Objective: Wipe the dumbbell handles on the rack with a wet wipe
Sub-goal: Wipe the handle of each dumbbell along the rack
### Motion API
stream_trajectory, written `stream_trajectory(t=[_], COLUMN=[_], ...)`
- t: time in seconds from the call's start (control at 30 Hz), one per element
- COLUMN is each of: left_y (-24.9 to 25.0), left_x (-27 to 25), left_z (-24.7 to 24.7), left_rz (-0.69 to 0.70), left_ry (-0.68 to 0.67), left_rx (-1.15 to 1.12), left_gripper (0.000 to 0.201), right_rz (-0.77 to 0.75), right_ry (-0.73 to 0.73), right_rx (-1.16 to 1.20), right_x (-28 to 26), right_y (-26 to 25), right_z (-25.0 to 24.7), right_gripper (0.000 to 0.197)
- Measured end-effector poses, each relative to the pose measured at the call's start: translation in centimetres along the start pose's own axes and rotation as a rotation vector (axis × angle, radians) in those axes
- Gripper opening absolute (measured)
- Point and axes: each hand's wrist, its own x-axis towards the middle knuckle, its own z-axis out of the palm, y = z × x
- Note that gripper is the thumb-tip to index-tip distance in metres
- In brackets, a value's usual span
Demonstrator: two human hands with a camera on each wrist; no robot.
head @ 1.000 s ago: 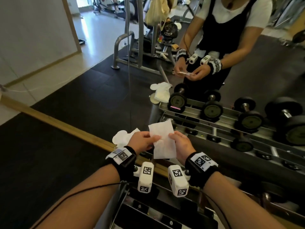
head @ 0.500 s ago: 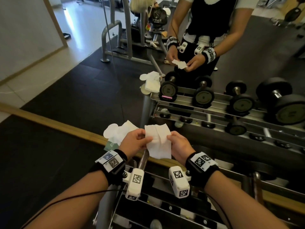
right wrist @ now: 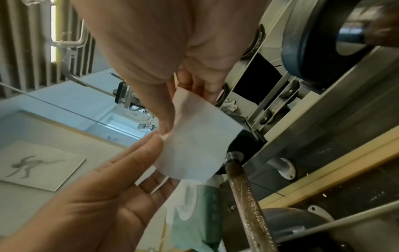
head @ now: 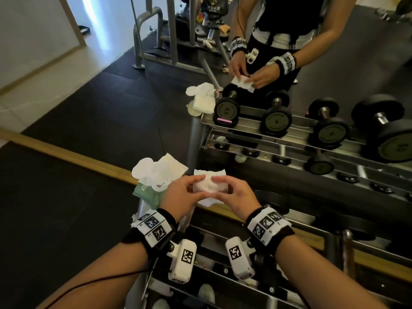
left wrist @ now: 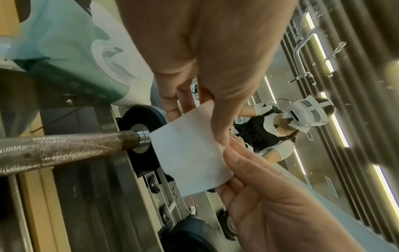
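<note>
Where it hung flat a second ago, the white wet wipe (head: 209, 186) is now folded smaller, pinched between left hand (head: 181, 198) and right hand (head: 237, 196) fingertips.

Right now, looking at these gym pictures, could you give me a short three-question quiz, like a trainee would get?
1. True or false: the wet wipe is pressed against a dumbbell handle.
2. How many hands grip the wipe? A) none B) one C) two
3. Fill in: beside the left hand sits a green ____ of wipes.

Key:
1. False; the wipe is held in the air, apart from the handle.
2. C; the left hand and the right hand both pinch it.
3. Pack.
</note>
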Motion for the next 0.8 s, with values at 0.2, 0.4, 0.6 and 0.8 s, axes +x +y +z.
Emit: stream_trajectory(t=[0.2, 0.4, 0.6, 0.8], left_y=[-0.6, -2.3, -4.8, -6.7], left_x=[-0.4, -1.6, -3.3, -3.8], left_z=[-0.1, -0.8, -0.7, -0.7], left_rz=[-0.016, -0.138, -0.208, -0.211], left_ry=[0.018, 0.005, 0.118, 0.184], left_rx=[0.138, -0.005, -0.048, 0.079], left_gripper=[0.032, 0.03, 0.019, 0.009], right_rz=[-0.049, -0.059, -0.055, -0.05], right_ry=[0.044, -0.066, -0.284, -0.304], right_rx=[-0.262, -0.181, -0.077, -0.073], right_x=[0.2, 1.1, 1.4, 1.5], right_y=[0.9, 2.1, 2.5, 3.6], right_z=[0.5, 0.6, 2.8, 4.3], right_gripper=[0.028, 0.011, 0.009, 0.015])
